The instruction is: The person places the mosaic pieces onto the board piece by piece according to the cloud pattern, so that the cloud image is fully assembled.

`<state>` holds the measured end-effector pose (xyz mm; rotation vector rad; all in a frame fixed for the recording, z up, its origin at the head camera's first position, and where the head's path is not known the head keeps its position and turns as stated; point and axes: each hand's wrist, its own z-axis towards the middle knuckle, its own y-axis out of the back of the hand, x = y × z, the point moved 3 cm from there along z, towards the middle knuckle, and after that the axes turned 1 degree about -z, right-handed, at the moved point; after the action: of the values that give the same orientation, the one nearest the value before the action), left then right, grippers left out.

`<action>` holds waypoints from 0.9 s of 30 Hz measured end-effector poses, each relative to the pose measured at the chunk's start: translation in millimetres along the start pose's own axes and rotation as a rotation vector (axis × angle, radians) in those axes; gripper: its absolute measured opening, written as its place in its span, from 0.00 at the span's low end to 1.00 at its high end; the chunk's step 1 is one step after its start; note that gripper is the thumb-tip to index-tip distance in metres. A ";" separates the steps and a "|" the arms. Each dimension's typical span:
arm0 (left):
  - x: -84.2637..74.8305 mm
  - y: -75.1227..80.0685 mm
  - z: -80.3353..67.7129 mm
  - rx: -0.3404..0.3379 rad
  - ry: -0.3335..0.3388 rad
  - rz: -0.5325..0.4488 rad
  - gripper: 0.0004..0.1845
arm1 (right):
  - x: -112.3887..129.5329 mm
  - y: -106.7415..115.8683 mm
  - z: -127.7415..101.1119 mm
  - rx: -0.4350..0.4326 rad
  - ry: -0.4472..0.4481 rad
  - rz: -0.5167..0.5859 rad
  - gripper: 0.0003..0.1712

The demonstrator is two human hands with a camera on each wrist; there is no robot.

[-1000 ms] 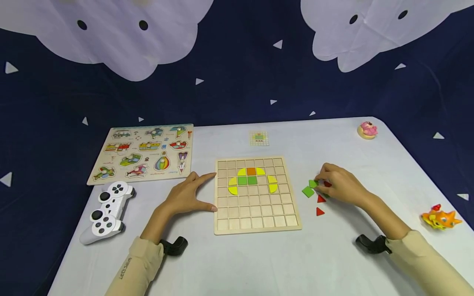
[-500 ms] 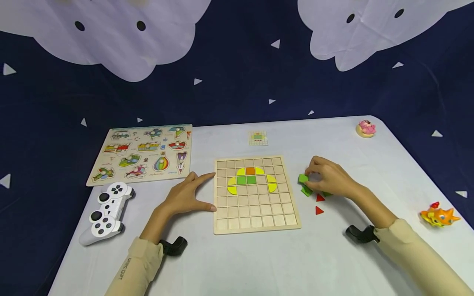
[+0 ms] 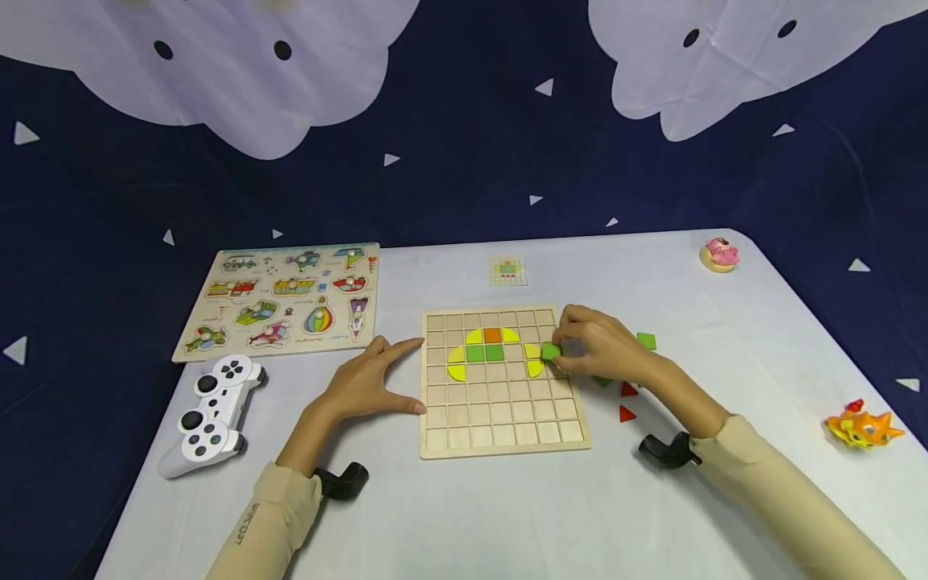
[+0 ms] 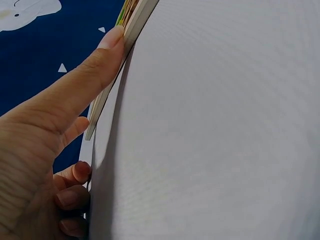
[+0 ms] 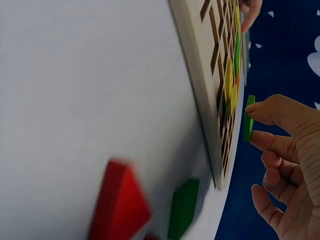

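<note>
Pinching a green tile (image 3: 551, 351), the right hand (image 3: 602, 348) hovers over the grid board (image 3: 500, 427).

The right hand (image 3: 605, 350) hides a green tile (image 3: 601, 380); the small pattern card (image 3: 507, 271) is unreadable.

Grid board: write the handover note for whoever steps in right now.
Left hand: open, flat against the grid board at its left edge.
Right hand: pinches a green square above the board's right side, not yet seated.
Done: yellow, orange and green pieces sit in the upper rows.
Left: a green square and red triangles lie on the table, right of the board.
</note>
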<state>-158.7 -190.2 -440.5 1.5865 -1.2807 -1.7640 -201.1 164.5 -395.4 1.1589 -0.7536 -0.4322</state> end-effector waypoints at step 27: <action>0.6 0.3 0.2 -0.002 -0.012 -0.011 0.57 | 26.5 -27.4 39.0 0.036 0.097 -0.064 0.07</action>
<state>-159.1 -190.8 -440.6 1.5869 -1.2778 -1.7829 -209.4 111.5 -405.0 1.2315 -0.6437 -0.4147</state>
